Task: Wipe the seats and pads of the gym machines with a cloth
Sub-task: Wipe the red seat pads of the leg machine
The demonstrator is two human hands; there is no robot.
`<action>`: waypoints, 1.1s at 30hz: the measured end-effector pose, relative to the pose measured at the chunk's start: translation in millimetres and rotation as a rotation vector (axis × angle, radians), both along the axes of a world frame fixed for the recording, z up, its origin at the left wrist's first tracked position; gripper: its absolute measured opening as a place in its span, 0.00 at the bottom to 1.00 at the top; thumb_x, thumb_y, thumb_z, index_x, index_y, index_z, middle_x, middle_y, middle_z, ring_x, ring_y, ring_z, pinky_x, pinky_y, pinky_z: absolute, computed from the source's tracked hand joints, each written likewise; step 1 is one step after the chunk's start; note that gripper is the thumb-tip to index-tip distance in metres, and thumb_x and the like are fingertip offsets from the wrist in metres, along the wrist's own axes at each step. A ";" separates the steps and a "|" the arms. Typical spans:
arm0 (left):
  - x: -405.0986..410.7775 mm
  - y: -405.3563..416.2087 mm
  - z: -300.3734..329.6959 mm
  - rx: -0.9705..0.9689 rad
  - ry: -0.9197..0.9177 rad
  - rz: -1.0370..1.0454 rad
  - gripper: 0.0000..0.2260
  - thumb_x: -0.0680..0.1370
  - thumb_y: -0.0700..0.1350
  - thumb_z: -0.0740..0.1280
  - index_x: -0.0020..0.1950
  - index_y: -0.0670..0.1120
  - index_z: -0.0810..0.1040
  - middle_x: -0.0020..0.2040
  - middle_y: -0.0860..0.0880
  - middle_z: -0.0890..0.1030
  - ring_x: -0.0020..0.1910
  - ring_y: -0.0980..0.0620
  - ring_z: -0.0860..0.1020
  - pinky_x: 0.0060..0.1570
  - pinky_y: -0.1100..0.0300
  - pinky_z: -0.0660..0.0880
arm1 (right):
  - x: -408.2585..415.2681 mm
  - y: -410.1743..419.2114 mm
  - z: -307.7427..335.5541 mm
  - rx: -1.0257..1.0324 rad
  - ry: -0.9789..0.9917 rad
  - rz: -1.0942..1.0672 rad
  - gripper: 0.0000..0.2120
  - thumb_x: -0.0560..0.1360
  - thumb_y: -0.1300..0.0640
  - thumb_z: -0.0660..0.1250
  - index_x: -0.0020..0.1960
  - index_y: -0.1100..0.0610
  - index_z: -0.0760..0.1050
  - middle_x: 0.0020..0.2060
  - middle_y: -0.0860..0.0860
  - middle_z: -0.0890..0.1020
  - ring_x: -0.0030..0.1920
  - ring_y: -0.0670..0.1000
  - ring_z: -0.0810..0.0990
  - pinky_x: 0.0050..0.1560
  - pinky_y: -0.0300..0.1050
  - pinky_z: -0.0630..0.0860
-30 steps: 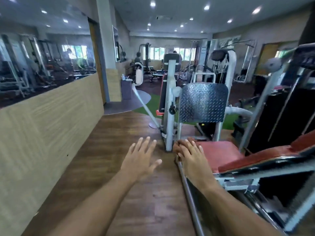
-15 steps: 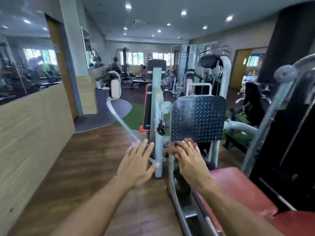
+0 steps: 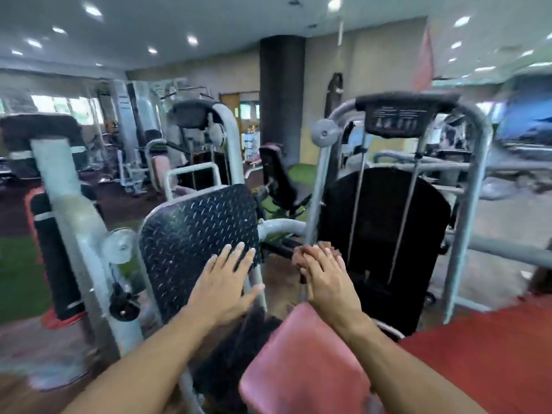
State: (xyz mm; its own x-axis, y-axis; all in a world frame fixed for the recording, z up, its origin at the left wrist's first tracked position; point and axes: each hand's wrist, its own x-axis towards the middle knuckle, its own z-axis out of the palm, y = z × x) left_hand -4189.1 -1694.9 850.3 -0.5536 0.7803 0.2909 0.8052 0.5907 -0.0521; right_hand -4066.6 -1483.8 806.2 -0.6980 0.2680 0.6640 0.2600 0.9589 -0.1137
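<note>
My right hand [image 3: 328, 282] is stretched forward with a small reddish-brown cloth [image 3: 298, 256] bunched under its fingertips. It hovers just beyond the front edge of the pink-red seat pad [image 3: 301, 363] of the leg-press machine. A larger red pad [image 3: 484, 357] lies at the right. My left hand [image 3: 225, 282] is held flat with fingers spread and empty, in front of the lower right corner of the black diamond-plate footplate [image 3: 191, 240]. The picture is blurred by motion.
The machine's grey frame and black weight stack [image 3: 385, 234] stand straight ahead behind my right hand. A white upright post [image 3: 68, 210] with a round knob rises at the left. More machines, a dark pillar [image 3: 282, 97] and green turf fill the room behind.
My view has swung right and closer to the machine. Both hands moved with it from over the wooden floor to the footplate and the seat's front; the cloth stays under my right fingers.
</note>
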 end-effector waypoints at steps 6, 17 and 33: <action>-20.3 150.9 -4.2 -0.022 0.026 -0.359 0.42 0.72 0.71 0.34 0.81 0.51 0.43 0.82 0.48 0.46 0.80 0.46 0.45 0.77 0.47 0.47 | 26.4 88.4 15.1 0.019 0.077 -0.354 0.20 0.80 0.52 0.55 0.66 0.56 0.76 0.66 0.56 0.78 0.67 0.62 0.75 0.66 0.62 0.72; 66.0 331.1 7.9 0.020 -0.003 -1.000 0.43 0.72 0.70 0.35 0.81 0.48 0.47 0.82 0.45 0.50 0.80 0.44 0.49 0.76 0.48 0.51 | 163.1 127.7 36.3 0.037 0.031 -1.000 0.21 0.80 0.52 0.54 0.66 0.57 0.77 0.66 0.56 0.78 0.67 0.62 0.76 0.64 0.63 0.73; 166.0 439.4 10.4 0.098 -0.232 -1.451 0.42 0.72 0.71 0.39 0.82 0.50 0.50 0.82 0.46 0.51 0.80 0.44 0.50 0.76 0.47 0.52 | 240.3 140.5 75.5 -0.013 -0.095 -1.521 0.25 0.81 0.48 0.50 0.69 0.58 0.74 0.71 0.59 0.74 0.72 0.65 0.69 0.70 0.68 0.66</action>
